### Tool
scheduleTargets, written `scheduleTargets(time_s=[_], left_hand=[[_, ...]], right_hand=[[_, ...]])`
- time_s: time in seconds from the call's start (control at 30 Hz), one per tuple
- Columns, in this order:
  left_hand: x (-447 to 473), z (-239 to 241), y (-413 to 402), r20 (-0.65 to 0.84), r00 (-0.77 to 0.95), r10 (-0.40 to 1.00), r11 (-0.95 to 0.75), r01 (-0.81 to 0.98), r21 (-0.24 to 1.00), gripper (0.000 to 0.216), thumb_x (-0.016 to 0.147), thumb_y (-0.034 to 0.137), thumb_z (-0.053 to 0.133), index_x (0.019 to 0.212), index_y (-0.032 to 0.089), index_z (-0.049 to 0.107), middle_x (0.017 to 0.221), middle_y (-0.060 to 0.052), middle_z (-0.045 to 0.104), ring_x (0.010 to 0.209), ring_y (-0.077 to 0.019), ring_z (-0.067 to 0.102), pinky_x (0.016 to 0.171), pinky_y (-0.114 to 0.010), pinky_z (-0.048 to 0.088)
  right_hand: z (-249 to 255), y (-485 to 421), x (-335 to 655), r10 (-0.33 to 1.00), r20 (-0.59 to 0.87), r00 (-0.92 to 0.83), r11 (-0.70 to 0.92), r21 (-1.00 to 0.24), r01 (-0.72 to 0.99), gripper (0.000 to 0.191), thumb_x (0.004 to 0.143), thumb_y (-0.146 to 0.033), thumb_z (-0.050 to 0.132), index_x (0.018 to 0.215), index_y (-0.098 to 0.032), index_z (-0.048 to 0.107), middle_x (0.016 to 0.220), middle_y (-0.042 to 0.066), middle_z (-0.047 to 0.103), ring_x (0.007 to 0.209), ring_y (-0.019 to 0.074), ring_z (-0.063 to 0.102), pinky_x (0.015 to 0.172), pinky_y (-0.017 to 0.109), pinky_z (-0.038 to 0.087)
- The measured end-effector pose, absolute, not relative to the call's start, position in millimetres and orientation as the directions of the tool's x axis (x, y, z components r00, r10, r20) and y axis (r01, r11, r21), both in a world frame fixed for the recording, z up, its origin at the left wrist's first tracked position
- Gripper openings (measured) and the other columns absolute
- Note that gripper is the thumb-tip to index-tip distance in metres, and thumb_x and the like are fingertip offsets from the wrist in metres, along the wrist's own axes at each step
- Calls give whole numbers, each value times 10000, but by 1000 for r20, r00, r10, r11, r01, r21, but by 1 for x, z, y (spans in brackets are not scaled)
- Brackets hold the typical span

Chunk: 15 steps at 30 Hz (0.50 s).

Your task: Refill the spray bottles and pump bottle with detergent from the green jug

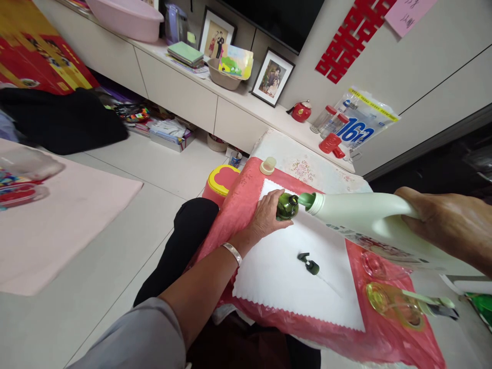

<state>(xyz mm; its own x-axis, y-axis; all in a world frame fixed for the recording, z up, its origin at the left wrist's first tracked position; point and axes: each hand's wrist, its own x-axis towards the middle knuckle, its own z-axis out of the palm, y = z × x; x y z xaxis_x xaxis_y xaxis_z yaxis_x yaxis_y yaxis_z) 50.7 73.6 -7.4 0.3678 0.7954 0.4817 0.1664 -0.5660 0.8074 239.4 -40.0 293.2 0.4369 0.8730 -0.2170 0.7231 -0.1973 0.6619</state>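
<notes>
My left hand [269,212] is wrapped round a small dark green bottle [286,206] standing on a white scallop-edged mat [277,277]. In my right hand [449,225] is the handle of a large pale green jug [361,212], tipped sideways over the mat. Its green spout [306,200] points at the small bottle's open neck; whether any liquid flows cannot be made out. A dark green pump head [308,264] with a clear tube lies loose on the mat. Near the mat's far corner a pale screw cap [268,165] sits on the red plastic sheet [246,189].
A yellow transparent container [395,302] and a brush-like tool with a pale handle [430,300] lie at the table's right side. Beyond the table, a low cabinet [184,92] holds frames, jars and a red teapot [301,110]. A red-and-yellow stool [221,182] stands left of the table.
</notes>
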Motion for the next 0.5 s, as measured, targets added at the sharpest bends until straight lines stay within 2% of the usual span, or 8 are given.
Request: scheduleTargets(time_s=[0.5], left_hand=[[50,-8,73,473,374,798,-561,171,810,972,660,341,881,1450,225,326,1467,-166,500,1369,-352,489,1123,-527,422]], right_hand=[[295,-39,235,882,-217,419,-177,671,720,59,879,-289,470,934,-275,486,774,23,632,681,229,629,564,319,376]])
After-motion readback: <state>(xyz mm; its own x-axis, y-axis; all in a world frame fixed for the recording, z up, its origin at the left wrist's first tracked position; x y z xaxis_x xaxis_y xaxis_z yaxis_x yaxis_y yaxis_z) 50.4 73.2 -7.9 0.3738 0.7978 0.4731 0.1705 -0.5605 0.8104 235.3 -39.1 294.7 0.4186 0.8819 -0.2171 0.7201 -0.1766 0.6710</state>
